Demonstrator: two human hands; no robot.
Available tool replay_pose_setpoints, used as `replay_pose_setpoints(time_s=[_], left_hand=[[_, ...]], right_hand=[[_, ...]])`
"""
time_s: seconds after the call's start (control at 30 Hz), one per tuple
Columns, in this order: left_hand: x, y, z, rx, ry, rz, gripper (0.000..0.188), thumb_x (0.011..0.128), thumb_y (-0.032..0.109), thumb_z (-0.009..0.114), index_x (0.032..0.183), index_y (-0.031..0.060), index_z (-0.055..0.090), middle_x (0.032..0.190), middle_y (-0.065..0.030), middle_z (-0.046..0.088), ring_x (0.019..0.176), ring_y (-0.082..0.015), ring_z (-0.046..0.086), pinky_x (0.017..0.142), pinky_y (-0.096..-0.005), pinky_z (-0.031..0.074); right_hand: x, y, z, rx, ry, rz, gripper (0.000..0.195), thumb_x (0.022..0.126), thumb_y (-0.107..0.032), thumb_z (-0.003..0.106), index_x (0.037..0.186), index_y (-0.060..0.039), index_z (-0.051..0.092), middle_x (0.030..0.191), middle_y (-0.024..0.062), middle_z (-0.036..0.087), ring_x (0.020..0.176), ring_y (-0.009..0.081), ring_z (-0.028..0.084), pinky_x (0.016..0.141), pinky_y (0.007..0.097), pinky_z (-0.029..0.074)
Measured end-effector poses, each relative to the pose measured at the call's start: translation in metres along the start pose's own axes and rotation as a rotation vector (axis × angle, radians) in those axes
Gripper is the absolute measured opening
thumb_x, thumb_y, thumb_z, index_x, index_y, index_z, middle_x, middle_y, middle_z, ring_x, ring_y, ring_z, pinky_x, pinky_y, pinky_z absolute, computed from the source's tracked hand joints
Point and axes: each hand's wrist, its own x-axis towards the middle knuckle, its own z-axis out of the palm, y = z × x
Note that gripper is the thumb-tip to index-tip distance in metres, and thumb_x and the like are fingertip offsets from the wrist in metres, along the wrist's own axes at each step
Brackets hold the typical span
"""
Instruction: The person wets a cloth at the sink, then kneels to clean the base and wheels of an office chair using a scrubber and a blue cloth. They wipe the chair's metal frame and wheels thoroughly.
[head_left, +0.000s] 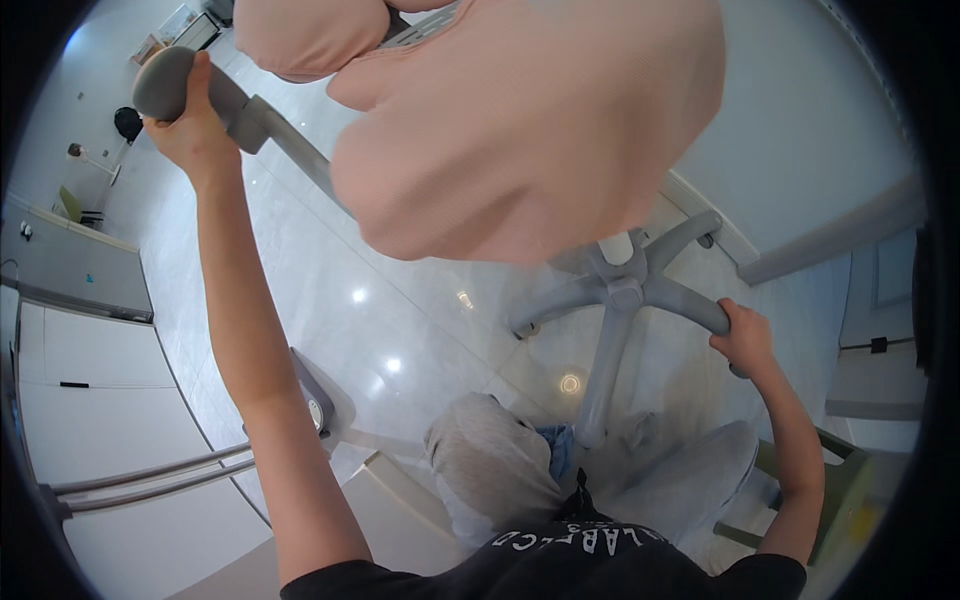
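An office chair with a pink fabric seat cover is tipped over in front of me. At the upper left, my left hand is closed around the grey armrest pad, whose post runs toward the seat. My right hand grips the end of one leg of the grey five-legged chair base, close to a caster. Another leg points down toward my knees. A blue cloth lies beside my bent leg, partly hidden by it.
White drawers with metal rails stand at the left. A grey device sits on the tiled floor nearby. A wall with a baseboard is close to the base at the right, and a green chair stands at the lower right.
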Motion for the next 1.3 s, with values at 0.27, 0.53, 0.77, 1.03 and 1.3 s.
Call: replay_pose_setpoints(time_s=[0.27,0.53,0.77,1.03,1.3], left_hand=[[0.005,-0.041,-0.005,0.032,0.053,-0.059,0.053,0.072,0.015,0.086,0.111,0.0013,0.053,0.104,-0.0072,0.063,0.092,-0.0168,0.062,0.083,-0.0309,0.051],[0.014,-0.096,-0.031,0.105,0.127,-0.166,0.055,0.070,0.015,0.086,0.110,-0.0017,0.051,0.102,-0.0097,0.063,0.090,-0.0178,0.062,0.080,-0.0310,0.053],[0.015,-0.130,-0.034,0.106,0.166,-0.262,0.053,0.069,0.013,0.087,0.104,-0.0007,0.051,0.098,-0.0091,0.063,0.085,-0.0149,0.061,0.076,-0.0284,0.051],[0.005,-0.169,-0.049,0.245,0.205,-0.373,0.059,0.066,0.025,0.090,0.102,0.0015,0.049,0.099,-0.0078,0.059,0.090,-0.0157,0.058,0.081,-0.0304,0.049],[-0.008,-0.216,-0.074,0.365,0.245,-0.379,0.056,0.067,0.023,0.089,0.101,0.0017,0.050,0.097,-0.0077,0.060,0.087,-0.0152,0.059,0.078,-0.0304,0.050]], right_hand=[[0.015,-0.021,-0.025,-0.080,-0.073,0.019,0.038,0.064,-0.017,0.071,0.100,-0.0092,0.061,0.080,0.0152,0.065,0.074,0.0360,0.064,0.069,0.0453,0.051],[0.045,-0.053,-0.060,-0.180,-0.159,0.033,0.040,0.065,-0.020,0.072,0.102,-0.0102,0.062,0.085,0.0145,0.066,0.079,0.0350,0.065,0.072,0.0451,0.052],[0.075,-0.076,-0.081,-0.270,-0.244,0.052,0.043,0.064,-0.022,0.073,0.104,-0.0105,0.063,0.086,0.0158,0.067,0.082,0.0349,0.065,0.073,0.0448,0.052],[0.111,-0.082,-0.086,-0.291,-0.242,-0.025,0.041,0.062,-0.021,0.074,0.101,-0.0106,0.065,0.082,0.0146,0.067,0.078,0.0344,0.066,0.072,0.0447,0.052],[0.162,-0.104,-0.098,-0.408,-0.297,-0.093,0.040,0.061,-0.026,0.074,0.099,-0.0128,0.067,0.078,0.0125,0.068,0.075,0.0318,0.067,0.070,0.0429,0.053]])
